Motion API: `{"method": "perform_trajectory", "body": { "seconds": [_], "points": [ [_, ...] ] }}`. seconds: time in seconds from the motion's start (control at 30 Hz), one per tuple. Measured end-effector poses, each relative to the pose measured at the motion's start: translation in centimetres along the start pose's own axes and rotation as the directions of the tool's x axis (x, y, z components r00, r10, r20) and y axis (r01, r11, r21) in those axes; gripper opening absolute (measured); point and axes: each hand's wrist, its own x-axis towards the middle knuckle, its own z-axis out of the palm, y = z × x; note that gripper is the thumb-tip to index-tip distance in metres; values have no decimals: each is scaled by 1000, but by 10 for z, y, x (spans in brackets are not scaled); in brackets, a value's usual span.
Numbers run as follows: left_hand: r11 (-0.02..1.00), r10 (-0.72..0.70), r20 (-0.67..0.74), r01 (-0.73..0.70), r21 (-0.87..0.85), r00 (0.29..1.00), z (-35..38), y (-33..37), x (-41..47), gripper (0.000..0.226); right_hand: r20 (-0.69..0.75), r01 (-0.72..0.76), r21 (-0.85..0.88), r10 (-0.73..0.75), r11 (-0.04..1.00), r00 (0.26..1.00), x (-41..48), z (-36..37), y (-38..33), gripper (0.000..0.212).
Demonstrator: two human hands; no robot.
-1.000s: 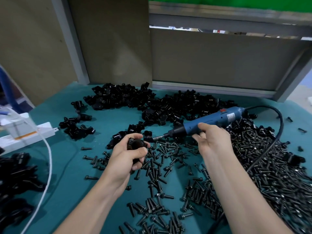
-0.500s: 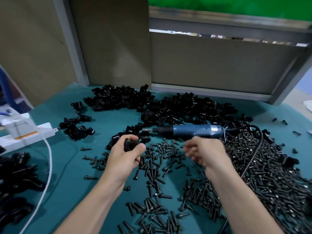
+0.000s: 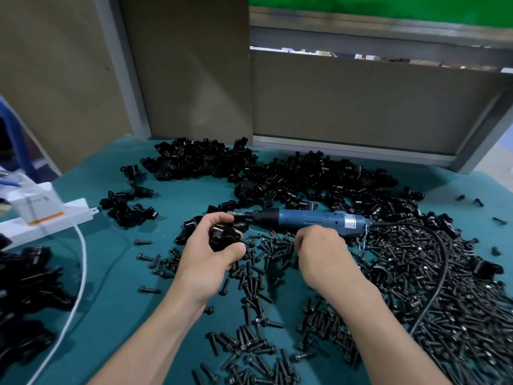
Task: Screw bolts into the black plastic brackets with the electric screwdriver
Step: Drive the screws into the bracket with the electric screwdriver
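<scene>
Change: right hand has let go of the electric screwdriver. A second ago the tool was up and aimed at the bracket; now it lies flat on the tabletop, bit pointing left, just behind the hand. The hand has dropped onto the loose bolts with fingers curled down. Can't tell if its grip has a bolt yet.

Left hand hasn't moved; its grip is wrapped round one black bracket, held just off the surface beside the bit.

Read: last drive looks finished, now fetching a bolt to seat before the tool comes back.

Surface: teal mat, bracket pile at the back, dense bolts on the right with the black cord over them. White power strip and white cable on the left. Brown panels in a grey frame behind.
</scene>
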Motion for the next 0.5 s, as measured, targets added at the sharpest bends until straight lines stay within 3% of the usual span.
{"method": "perform_trajectory", "body": {
  "seconds": [0.07,0.1,0.13,0.2,0.3,0.37,0.5],
  "points": [
    [999,13,26,-15,39,1000,2,-1,-1,47,-74,10,90,-3,996,997,0,-7,-2,25],
    [998,13,44,-16,63,999,3,-2,-1,45,-96,10,228,13,974,995,0,-11,-5,26],
    [996,12,62,-17,82,998,4,-2,-2,43,-101,18,411,25,912,995,-1,-15,-9,28],
    [994,21,92,-31,103,996,5,-1,-3,39,-74,62,719,-13,692,997,-6,-23,-18,29],
    [993,52,128,-65,97,990,5,4,-6,35,-70,102,888,-88,448,994,-14,-25,-29,26],
    [994,79,157,-89,57,984,6,7,-7,34,-75,99,899,-73,426,995,-16,-22,-32,26],
    [993,118,187,-118,-12,975,5,7,-6,30,-62,82,865,-58,494,996,-19,-18,-34,29]
  ]
}}
